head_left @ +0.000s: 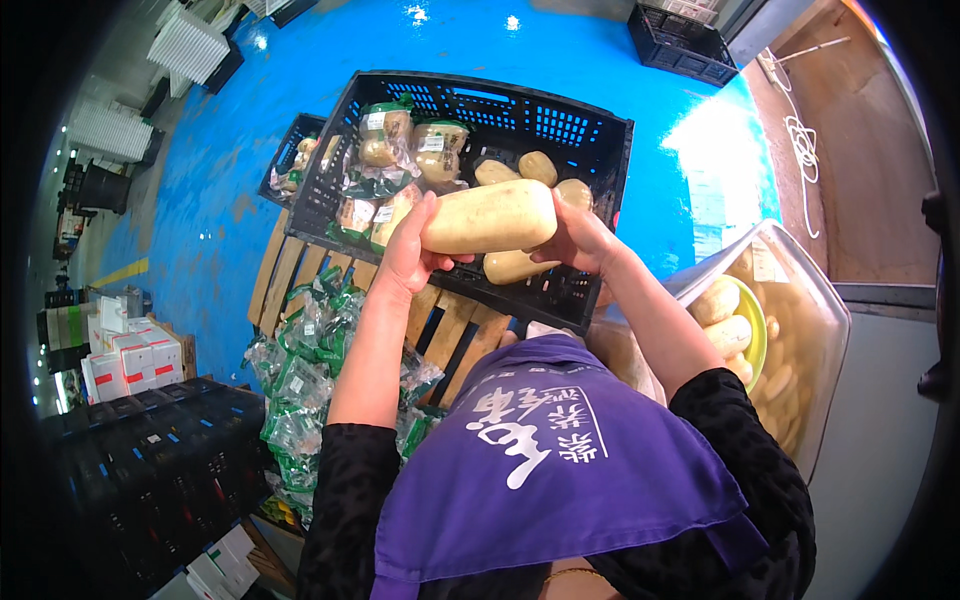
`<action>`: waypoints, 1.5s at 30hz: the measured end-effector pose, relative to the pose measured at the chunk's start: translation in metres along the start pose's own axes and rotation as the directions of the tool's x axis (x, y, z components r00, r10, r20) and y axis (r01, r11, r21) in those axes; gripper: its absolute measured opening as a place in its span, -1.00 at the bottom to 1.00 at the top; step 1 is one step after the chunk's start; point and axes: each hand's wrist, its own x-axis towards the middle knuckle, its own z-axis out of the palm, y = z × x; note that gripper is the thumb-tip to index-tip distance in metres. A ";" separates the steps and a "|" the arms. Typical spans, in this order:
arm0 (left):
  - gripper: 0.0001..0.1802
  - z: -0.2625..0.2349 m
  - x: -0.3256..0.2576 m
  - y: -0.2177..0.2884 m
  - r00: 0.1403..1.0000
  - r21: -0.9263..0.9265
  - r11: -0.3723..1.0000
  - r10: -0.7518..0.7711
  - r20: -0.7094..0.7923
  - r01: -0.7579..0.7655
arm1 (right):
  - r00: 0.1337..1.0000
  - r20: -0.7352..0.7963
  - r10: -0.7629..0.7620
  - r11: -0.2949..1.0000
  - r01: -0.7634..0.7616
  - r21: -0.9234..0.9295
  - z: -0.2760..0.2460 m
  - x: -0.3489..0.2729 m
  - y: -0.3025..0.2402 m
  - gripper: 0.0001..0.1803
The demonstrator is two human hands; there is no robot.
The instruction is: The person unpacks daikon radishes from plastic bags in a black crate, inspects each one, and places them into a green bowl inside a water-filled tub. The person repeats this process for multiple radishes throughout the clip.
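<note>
A thick, pale lotus root section [490, 216] is held level between my two hands, above the near side of a black plastic crate [590, 130]. My left hand [408, 255] grips its left end, thumb on top and fingers underneath. At the other end, my right hand [582, 240] is closed round it, its fingers partly hidden. Inside the crate, several loose lotus root pieces [537, 168] lie to the right. On the crate's left side are several clear bags of lotus root [385, 135] with white labels and green print.
A wooden pallet [455, 335] lies below the crate, beside a heap of green-printed clear bags [310, 350]. At right, a large tub [835, 320] holds many roots in cloudy liquid, with a green basin [757, 325] of roots. Stacked black crates [150, 470] stand lower left.
</note>
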 end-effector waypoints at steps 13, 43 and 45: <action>-0.51 -0.024 0.007 -0.006 0.984 0.182 0.968 0.167 0.061 -0.176 | 0.990 0.084 0.116 0.993 -0.113 -0.035 -0.018 0.017 -0.007 -0.41; -0.43 -0.031 0.018 -0.059 0.991 -0.016 0.995 -0.105 -0.089 0.104 | 0.991 0.026 -0.135 0.955 0.137 -0.264 -0.002 0.001 -0.024 -0.43; -0.42 -0.030 0.016 -0.060 0.990 -0.009 0.995 -0.105 -0.097 0.104 | 0.991 0.025 -0.131 0.951 0.133 -0.279 0.002 -0.004 -0.027 -0.40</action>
